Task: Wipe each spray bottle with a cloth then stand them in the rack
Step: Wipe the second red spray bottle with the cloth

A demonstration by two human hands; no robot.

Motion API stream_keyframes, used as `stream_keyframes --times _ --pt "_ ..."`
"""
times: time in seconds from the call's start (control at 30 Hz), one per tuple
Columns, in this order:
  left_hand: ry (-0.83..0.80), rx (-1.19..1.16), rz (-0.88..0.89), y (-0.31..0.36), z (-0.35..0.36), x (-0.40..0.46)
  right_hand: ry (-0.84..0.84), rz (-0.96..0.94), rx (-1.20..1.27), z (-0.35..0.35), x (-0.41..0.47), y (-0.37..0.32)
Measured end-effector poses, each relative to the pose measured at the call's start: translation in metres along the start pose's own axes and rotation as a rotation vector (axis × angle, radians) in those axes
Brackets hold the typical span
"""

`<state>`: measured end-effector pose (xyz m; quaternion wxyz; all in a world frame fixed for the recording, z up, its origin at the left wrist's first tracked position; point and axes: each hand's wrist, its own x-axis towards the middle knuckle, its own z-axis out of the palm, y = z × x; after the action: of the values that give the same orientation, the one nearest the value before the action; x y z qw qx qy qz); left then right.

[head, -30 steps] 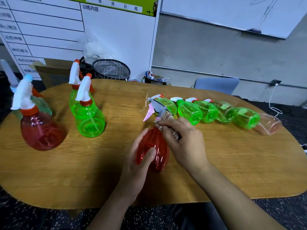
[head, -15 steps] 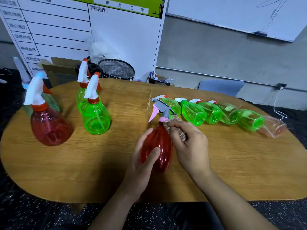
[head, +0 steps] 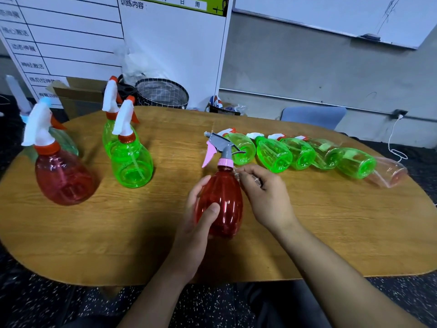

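A: What is held at the near middle of the table (head: 331,223)?

B: A red spray bottle (head: 222,204) with a pink collar and a grey trigger head is held upright. It is gripped by the left hand (head: 196,223), whose fingers are curled round the left side of the body, with the thumb laid across the front.

A: And the right hand (head: 267,197)?

B: It is placed just right of the bottle's shoulder. Its fingers are clenched on a small cloth (head: 250,178), which is mostly hidden in the grip. The cloth is seen close to the bottle's neck; whether it touches cannot be told.

A: Which bottles are seen elsewhere?

B: A row of green bottles (head: 274,155) is laid on its side across the far right of the table, and a pale pink bottle (head: 390,174) is laid at the row's right end. Two green bottles (head: 132,162) are stood upright at the far left, one behind the other. A red bottle with a white trigger (head: 61,176) is stood further left, near the table's edge.

A: And beyond the table?

B: A wire basket (head: 163,93) and a cardboard box (head: 78,95) are seen before a white board (head: 170,50).
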<state>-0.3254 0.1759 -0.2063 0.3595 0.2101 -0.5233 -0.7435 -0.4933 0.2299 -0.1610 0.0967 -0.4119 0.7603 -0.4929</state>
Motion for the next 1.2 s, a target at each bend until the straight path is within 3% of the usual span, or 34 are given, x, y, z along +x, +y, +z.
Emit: stream_keyframes --times 0.13,0.23,0.3,0.37,0.47,0.57,0.8,0.87,1.03,1.2 --pt "-0.042 -0.058 -0.030 0.001 0.001 -0.001 -0.112 0.080 0.069 -0.002 -0.002 0.018" --pt "-0.026 -0.106 -0.043 0.000 0.002 0.001 0.150 -0.047 0.118 -0.013 -0.013 0.010" --pt "-0.006 -0.131 -0.058 -0.001 0.002 0.004 0.193 -0.195 0.163 -0.018 -0.013 -0.007" --pt "-0.014 -0.136 -0.073 -0.002 0.003 0.006 0.115 -0.307 0.054 -0.016 -0.011 -0.019" --pt "-0.011 -0.149 -0.084 -0.002 0.003 0.007 0.033 -0.330 -0.212 -0.003 -0.012 -0.019" --pt "-0.012 -0.127 -0.078 0.000 0.003 0.006 0.010 -0.386 -0.258 0.009 -0.029 -0.013" --pt "0.003 -0.146 -0.049 -0.001 0.004 0.007 -0.144 -0.846 -0.398 -0.011 -0.055 0.001" --pt "-0.011 -0.140 -0.069 0.000 0.004 0.006 -0.121 -0.813 -0.411 -0.017 -0.046 -0.004" --pt "-0.033 -0.123 -0.058 -0.001 0.003 0.003 0.023 -0.387 -0.283 -0.008 -0.017 -0.015" --pt "-0.046 -0.096 -0.080 -0.006 0.000 0.006 0.011 -0.530 -0.412 0.002 -0.040 -0.008"
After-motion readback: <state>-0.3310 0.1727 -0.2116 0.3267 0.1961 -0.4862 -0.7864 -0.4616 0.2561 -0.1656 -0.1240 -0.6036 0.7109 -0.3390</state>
